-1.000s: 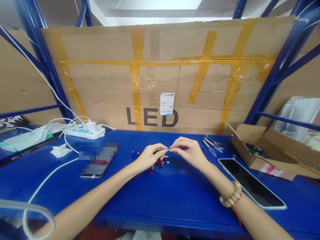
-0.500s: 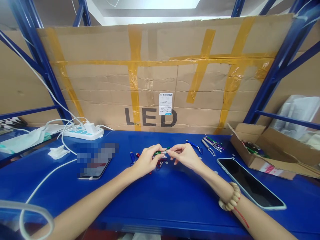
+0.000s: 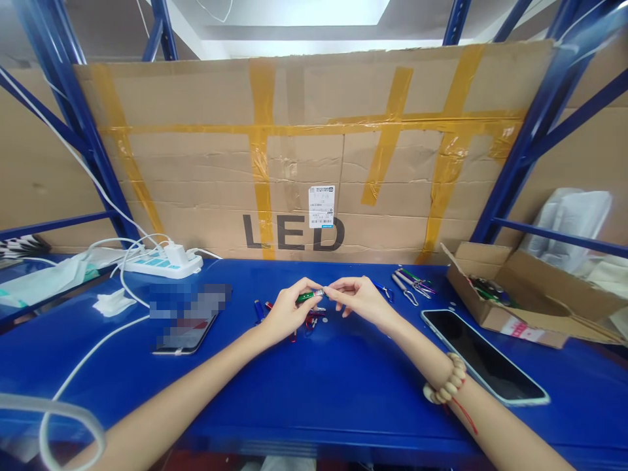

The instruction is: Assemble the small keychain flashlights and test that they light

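My left hand [image 3: 287, 309] pinches a small green metal tube [image 3: 305, 297] with a silver end, resembling a mini keychain flashlight; it lies nearly level just above the table. At the silver end, the fingertips of my right hand [image 3: 360, 299] are pinched together, and whatever they hold is too small to tell. Under and beside my left hand lie red pieces with metal clips [image 3: 313, 320] and a blue tube [image 3: 259, 310], partly hidden by the hand. A small silver disc [image 3: 324, 320] rests on the table between the hands. Behind my right hand is a blue piece with a clip [image 3: 386, 292].
Several clip-ended tubes [image 3: 412, 285] lie at the back right, before an open cardboard box [image 3: 527, 327] holding more pieces. A phone [image 3: 485, 356] lies by my right forearm, another phone [image 3: 189, 333] at left. A power strip [image 3: 164, 263] trails white cables. Cardboard [image 3: 220, 170] stands behind.
The view has shifted slightly. More of the green tube's silver end shows now, and both hands stay close together at it.
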Demonstrator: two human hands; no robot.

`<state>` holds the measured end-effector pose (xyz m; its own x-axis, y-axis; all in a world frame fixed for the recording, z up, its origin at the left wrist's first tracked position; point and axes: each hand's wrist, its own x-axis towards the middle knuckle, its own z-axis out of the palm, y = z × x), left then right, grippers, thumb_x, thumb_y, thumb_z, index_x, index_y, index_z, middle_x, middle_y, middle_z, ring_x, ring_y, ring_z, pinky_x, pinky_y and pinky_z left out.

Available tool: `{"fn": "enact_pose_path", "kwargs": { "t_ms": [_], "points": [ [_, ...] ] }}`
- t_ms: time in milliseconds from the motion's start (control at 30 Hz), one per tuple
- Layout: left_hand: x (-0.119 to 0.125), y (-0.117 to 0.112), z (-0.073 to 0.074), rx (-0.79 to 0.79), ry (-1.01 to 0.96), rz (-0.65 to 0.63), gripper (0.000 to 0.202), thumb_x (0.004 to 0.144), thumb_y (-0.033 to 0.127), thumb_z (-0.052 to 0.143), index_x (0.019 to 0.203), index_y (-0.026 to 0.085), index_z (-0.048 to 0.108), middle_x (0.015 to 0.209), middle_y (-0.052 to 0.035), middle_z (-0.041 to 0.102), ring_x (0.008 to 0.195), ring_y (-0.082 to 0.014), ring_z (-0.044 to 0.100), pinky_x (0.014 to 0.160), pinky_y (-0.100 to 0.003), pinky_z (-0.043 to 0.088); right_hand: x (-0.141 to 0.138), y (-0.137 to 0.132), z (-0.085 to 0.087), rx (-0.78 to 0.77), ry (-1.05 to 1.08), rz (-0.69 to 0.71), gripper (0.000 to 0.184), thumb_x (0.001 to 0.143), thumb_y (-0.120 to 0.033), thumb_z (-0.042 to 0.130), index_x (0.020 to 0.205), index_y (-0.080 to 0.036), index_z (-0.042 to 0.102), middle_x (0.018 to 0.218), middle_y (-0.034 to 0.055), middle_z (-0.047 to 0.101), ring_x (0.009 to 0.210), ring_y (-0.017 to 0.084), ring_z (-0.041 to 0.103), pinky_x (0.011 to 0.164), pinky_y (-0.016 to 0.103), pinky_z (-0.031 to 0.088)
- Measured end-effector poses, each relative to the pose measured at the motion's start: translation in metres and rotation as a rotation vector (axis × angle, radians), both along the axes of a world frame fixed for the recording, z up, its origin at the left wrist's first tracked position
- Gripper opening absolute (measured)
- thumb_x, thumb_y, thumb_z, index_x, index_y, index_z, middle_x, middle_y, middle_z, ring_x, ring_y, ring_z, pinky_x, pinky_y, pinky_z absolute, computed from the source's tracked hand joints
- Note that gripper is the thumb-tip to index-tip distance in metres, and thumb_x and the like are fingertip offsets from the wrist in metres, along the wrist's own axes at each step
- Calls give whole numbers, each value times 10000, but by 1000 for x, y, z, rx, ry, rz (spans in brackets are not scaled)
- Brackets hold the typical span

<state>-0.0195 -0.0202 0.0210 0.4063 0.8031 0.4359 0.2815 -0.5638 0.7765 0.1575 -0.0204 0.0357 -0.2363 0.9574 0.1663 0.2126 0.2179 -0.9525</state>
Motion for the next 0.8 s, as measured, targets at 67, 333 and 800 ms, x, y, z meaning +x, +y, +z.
{"fn": "enact_pose_path", "kwargs": {
  "t_ms": [67,333,800],
  "points": [
    [0,0,0,-10,-5,0,221,828,353,502,923,162,561,779,-17,645,685,-124,571,659,-238,453,1,1,-1,5,-10,8,451,630,-517,682,828,-112,683,660,23,620,502,67,525,409,176,459],
    [-1,0,3,2,5,42,270,824,325,510,1042,168,539,612,36,536,610,-117,533,637,-240,425,4,2,1,23,-37,-7,444,679,-521,643,872,-122,665,751,51,649,510,63,534,427,171,462],
    [-1,4,8,-256,-246,114,377,729,397,617,1016,158,563,801,-11,591,722,-118,546,654,-232,419,23,27,-29,413,-990,-197,194,823,-257,542,888,-196,715,962,63,655,769,156,628,587,227,442]
  ]
}}
